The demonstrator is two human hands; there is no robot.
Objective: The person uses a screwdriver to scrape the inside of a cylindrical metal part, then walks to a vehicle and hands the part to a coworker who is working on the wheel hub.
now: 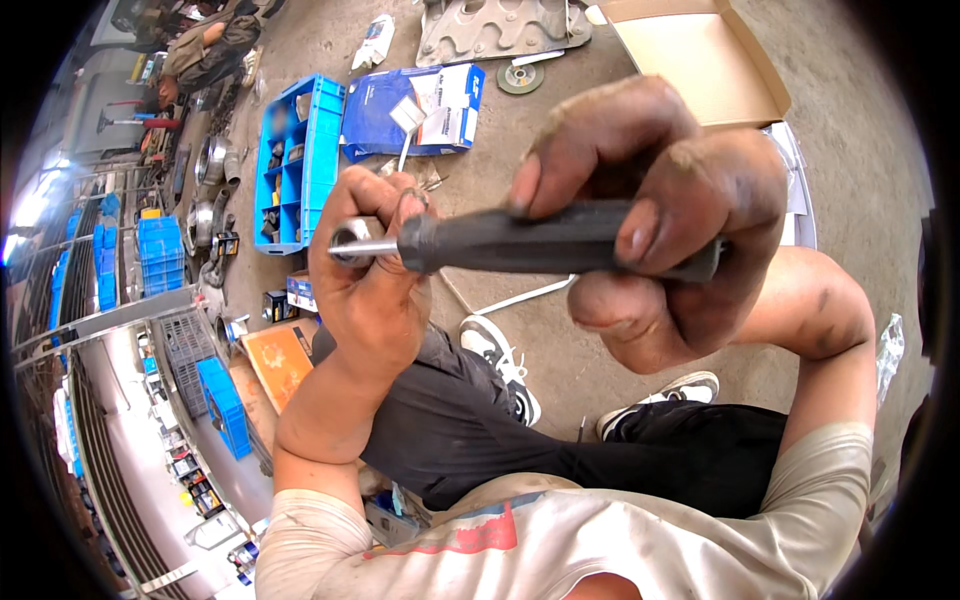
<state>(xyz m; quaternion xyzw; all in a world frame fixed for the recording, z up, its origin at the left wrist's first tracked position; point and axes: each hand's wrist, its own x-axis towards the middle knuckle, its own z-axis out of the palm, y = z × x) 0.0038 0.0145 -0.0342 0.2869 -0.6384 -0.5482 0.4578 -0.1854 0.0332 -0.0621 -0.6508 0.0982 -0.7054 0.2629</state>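
A person's right hand (700,200) grasps the dark handle of a screwdriver (520,240) just above the middle of the view, thumb below and fingers curled over the top. The screwdriver lies almost level, its bare metal shaft pointing toward nine o'clock, where the left hand (375,300) pinches a small metal ring (346,232) between bent fingers. The shaft crosses the ring's opening; whether its end sits inside or in front of it cannot be told. Below the hands, the wearer's pale, stained shirt (440,560) fills six o'clock, with dark trousers (660,455) stretched above it. One black-and-white shoe (490,350) rests on the concrete floor (560,345) near six o'clock, the other (685,386) at four. An orange box (278,360) stands toward half past eight. At ten o'clock, a blue divided bin (326,130) holds small parts in its compartments, just beside a blue-and-white carton (380,110) at eleven. Farther off, a round disc (520,78) lies flat at twelve, near a grey metal plate (490,35), while an open cardboard box (690,60) spreads between one and two. Beyond the bin, toward half past ten, another person (215,50) is partly visible.
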